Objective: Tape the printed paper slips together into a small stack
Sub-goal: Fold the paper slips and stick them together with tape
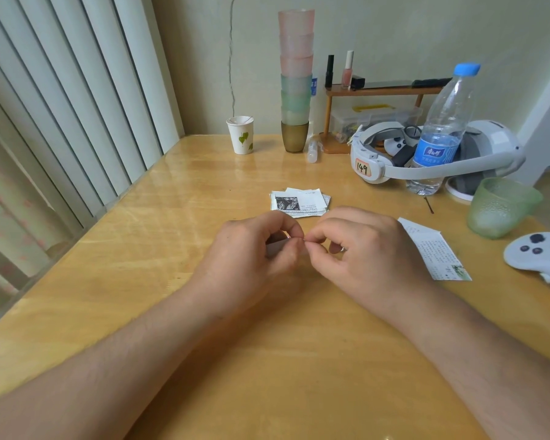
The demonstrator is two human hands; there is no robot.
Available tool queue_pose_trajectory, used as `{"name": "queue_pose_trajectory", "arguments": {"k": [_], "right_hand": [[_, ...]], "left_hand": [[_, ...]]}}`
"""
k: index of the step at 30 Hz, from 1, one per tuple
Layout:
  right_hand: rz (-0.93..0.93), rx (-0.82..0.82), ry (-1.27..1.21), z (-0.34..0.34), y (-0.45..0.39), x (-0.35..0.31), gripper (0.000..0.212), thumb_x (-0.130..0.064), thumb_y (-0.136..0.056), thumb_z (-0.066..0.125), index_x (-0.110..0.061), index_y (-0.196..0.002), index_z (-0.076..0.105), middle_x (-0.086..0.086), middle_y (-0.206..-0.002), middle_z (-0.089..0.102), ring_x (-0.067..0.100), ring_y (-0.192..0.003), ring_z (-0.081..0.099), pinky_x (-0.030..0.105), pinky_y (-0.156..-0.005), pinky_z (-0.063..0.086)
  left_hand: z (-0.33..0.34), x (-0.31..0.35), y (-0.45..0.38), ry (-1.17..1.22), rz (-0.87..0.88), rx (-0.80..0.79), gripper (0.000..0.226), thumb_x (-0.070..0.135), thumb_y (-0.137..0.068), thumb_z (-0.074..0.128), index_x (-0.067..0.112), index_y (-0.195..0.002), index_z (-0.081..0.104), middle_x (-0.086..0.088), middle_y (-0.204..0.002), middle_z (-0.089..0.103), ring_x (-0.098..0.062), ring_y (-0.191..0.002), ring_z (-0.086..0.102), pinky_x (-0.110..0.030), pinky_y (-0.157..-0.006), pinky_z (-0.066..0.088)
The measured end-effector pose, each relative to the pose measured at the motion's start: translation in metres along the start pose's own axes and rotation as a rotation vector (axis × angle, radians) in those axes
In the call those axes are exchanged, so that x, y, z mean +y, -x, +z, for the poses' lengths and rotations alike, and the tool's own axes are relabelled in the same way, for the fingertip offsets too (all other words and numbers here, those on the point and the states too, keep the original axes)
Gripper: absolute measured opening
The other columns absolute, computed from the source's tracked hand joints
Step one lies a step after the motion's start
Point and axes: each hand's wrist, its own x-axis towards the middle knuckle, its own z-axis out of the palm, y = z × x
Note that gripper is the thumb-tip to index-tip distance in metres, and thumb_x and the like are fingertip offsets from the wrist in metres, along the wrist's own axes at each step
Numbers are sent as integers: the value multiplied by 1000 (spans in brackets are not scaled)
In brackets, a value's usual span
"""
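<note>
— While hovering over the desk point(178, 198), meeting fingertip to fingertip: left hand point(251, 249) and right hand point(359, 246), fingers curled narrow, pinching something clear, maybe tape.
— Slips?
— Lying stacked point(300, 201) just beyond the hands; loose slip point(434, 249) lying right.
</note>
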Motion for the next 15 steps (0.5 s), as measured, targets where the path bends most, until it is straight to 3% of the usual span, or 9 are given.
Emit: {"name": "queue_pose_trajectory", "arguments": {"k": [10,15], "right_hand": [[-91,-19,-129,-4,-3,3,6,-10,-90,68,-13,-86,70,-7,-89,65,7,-74,52,26,-67,47],[-129,-28,-135,-1,-4,3,8,-8,-94,64,-7,-87,68,-3,-91,64,15,-77,57,30,-69,49]], "left_hand": [[-2,-1,-1,173,9,-57,6,28,-100,67,27,-94,68,-16,-71,60,-37,-67,48,-44,-59,45],[-2,-2,-3,236,-26,-73,11,35,-97,62,27,-95,68,-19,-74,59,-39,-67,48,-49,-61,48]]}}
